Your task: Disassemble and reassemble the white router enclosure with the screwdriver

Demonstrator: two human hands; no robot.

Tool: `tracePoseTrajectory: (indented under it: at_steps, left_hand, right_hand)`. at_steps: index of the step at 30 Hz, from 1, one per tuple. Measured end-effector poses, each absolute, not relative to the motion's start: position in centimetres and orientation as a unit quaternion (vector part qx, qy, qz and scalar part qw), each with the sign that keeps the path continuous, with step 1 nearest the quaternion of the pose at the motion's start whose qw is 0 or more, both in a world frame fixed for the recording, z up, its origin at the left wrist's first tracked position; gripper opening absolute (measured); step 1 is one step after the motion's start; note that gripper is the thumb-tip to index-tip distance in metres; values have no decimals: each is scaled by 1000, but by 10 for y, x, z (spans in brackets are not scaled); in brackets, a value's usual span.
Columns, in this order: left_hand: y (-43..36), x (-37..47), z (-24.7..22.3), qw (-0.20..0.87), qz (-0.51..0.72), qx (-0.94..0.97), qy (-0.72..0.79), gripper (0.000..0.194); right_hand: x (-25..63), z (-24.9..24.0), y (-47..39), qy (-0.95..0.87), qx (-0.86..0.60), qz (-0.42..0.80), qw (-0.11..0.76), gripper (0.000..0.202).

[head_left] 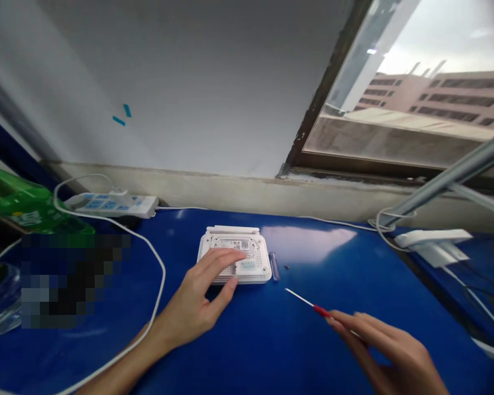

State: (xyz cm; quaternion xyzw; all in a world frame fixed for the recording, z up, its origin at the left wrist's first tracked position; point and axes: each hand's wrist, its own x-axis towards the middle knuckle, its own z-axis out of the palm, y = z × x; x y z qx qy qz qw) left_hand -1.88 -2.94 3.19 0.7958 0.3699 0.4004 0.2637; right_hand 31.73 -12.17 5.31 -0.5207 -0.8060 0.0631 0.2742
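A white device (253,247) with a perforated face and labels lies flat on the blue table. My left hand (201,296) rests on it, fingers over its top and thumb at the near edge, gripping a small white label-bearing piece or cover (247,267). In my right hand (387,345) is a screwdriver (321,311) with a red handle, its thin metal tip pointing left above the table. Right beside the device lies a translucent purple tube (274,267). Small dark screws (287,267) lie just right of the tube.
A white cable (162,280) loops across the left side of the blue table (251,351). Behind are a power strip (144,207) and green bottle (28,203). At right, white adapters (432,244) with cables sit below a metal pole (444,178).
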Motion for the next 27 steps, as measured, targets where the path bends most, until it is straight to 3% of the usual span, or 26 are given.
tracePoseTrajectory:
  at_steps: [4, 12, 16, 20, 27]
  left_hand:
    - [-38, -23, 36, 276, 374, 822, 330, 45]
    - [-34, -31, 33, 276, 375, 826, 316, 20]
    - [-34, -32, 23, 293, 420, 747, 423, 20]
    - [-36, -23, 15, 282, 446, 701, 480, 21]
    - [-28, -4, 25, 242, 439, 699, 510, 21]
  right_hand:
    - [253, 65, -92, -811, -503, 147, 262, 22]
    - [221, 70, -53, -794, -470, 276, 269, 23]
    - [247, 64, -20, -753, -544, 243, 279, 34]
    - [263, 44, 14, -750, -618, 149, 182, 19]
    - [251, 14, 33, -740, -632, 193, 126, 23]
